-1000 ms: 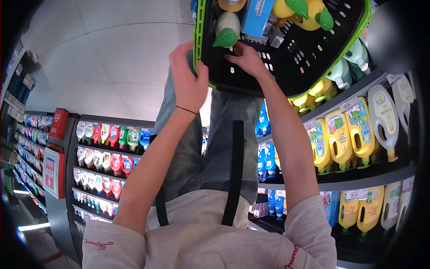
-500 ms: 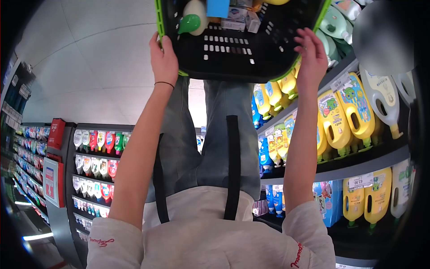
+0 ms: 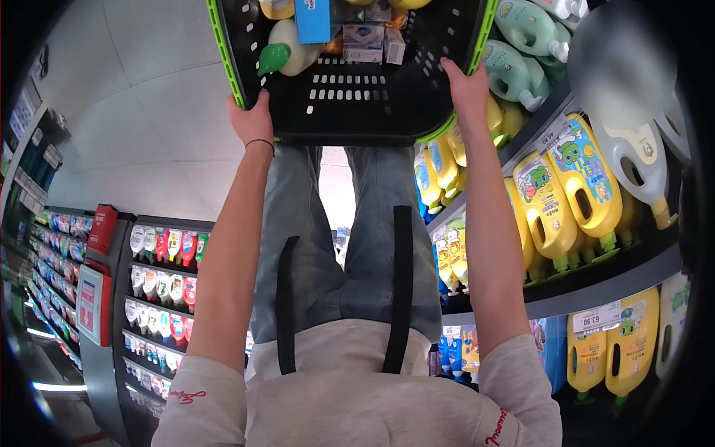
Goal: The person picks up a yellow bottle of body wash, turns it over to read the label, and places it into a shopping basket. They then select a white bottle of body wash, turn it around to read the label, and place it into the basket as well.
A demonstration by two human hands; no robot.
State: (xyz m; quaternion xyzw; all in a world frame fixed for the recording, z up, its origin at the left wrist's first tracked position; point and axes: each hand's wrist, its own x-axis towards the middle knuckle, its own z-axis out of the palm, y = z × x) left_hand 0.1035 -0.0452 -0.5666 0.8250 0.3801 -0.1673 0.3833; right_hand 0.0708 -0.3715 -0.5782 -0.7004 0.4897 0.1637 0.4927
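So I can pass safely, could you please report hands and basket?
Left hand, right hand gripping basket. White bottle, boxes inside. Shelved bottles close on right.

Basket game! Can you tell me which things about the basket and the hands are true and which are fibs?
1. The basket is black with a green rim. True.
2. The left hand is holding the basket's side. True.
3. The blue box is outside the basket. False: it is inside.
4. The pale bottle in the basket has a red top. False: its top is green.
5. The right hand is grabbing a yellow bottle from the shelf. False: it is on the basket's other side.
6. There is a thin dark band on the left wrist. True.
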